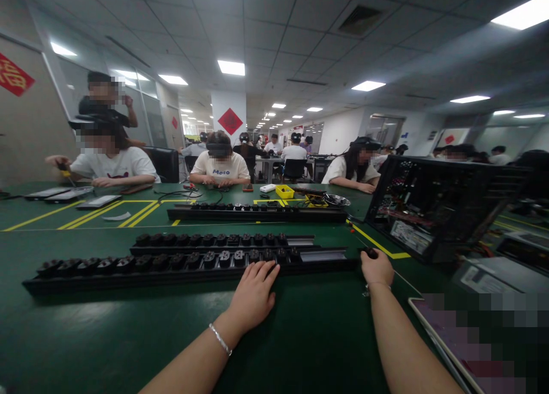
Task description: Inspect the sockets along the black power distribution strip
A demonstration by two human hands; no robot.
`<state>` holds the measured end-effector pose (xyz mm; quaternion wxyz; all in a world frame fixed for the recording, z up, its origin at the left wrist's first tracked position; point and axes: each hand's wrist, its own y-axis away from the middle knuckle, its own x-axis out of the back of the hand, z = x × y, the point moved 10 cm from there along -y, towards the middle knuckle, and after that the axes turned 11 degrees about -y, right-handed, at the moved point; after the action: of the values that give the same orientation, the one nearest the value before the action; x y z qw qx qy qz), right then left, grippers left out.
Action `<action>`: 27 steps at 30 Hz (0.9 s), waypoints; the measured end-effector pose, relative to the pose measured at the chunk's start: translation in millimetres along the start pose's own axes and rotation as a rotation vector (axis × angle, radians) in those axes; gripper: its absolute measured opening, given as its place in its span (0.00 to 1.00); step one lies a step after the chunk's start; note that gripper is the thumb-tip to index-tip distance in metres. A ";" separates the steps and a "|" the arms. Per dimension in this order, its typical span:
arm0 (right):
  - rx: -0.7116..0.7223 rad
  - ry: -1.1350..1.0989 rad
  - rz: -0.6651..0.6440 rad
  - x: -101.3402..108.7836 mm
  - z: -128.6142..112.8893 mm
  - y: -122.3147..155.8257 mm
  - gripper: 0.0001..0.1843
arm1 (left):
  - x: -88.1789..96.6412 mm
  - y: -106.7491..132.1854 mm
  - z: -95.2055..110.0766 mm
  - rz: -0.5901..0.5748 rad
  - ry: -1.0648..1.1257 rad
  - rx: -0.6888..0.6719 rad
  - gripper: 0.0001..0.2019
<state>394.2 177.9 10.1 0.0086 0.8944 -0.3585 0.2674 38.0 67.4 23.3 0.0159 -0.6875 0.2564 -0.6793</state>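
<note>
My left hand (253, 291) lies flat with its fingertips on the near edge of a long black power strip (128, 277), fitted with a row of black socket modules. The strip's right end (323, 255) shows a bare grey channel. Just past that end, my right hand (378, 267) is closed around a small dark object (369, 253), whose kind I cannot make out. Right behind the near strip lies a second strip (214, 247) with similar sockets. Farther back is a third black strip (257, 213).
An open computer case (429, 211) stands at the right, with a grey metal unit (501, 277) nearby. A yellow tray (285, 192) and cables lie at the back. Several people sit across the green table (128, 342); one at left holds a screwdriver (66, 170).
</note>
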 end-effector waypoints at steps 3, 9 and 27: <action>0.020 0.133 0.008 6.7 5.6 -6.7 0.23 | -0.3 0.3 -0.3 -0.004 0.007 0.000 0.29; -0.017 0.299 -0.019 8.0 18.7 -11.4 0.27 | -1.4 0.2 -0.5 -0.013 0.019 0.004 0.29; 0.526 0.250 0.160 5.0 -65.7 35.8 0.23 | -5.9 -0.5 -2.3 -0.029 0.039 -0.005 0.31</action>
<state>343.0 161.7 62.4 -0.2006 0.7950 -0.3423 0.4588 36.3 70.7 18.2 -0.0008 -0.6776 0.2483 -0.6922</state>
